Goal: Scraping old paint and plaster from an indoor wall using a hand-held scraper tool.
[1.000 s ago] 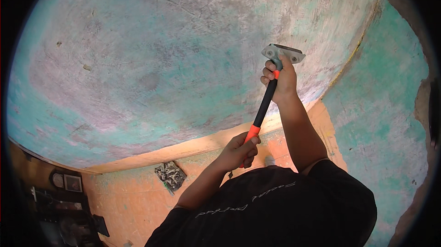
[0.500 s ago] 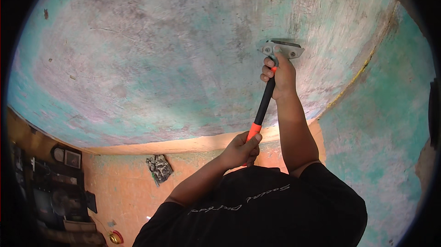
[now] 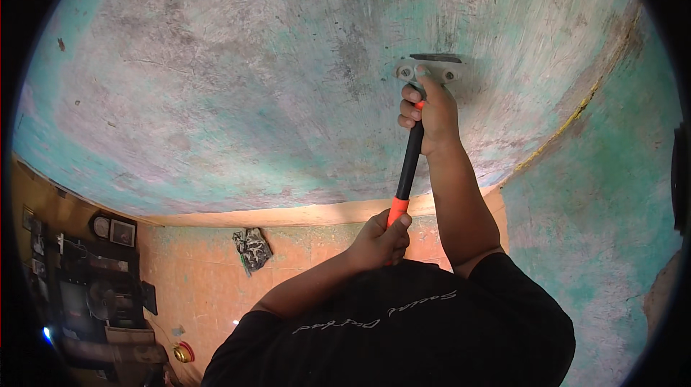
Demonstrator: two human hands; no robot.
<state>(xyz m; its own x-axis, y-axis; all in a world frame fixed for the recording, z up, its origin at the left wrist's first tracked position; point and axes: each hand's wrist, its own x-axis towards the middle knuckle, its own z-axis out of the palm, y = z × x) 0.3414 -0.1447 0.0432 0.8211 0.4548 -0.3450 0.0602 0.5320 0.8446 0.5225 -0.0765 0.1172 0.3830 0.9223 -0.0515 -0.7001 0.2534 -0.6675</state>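
Head view: scraper at the patchy wall, nearer its right edge than its left (blade touching or just off, can't tell). Right hand grasping its neck, thumb against the metal plate. Left hand clenched round the orange lower handle. Crumpled bundle on the floor, near the wall's bottom edge.

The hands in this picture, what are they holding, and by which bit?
A scraper. The right hand grips high on the handle, just below the metal head; the left hand grips the handle's orange lower part.
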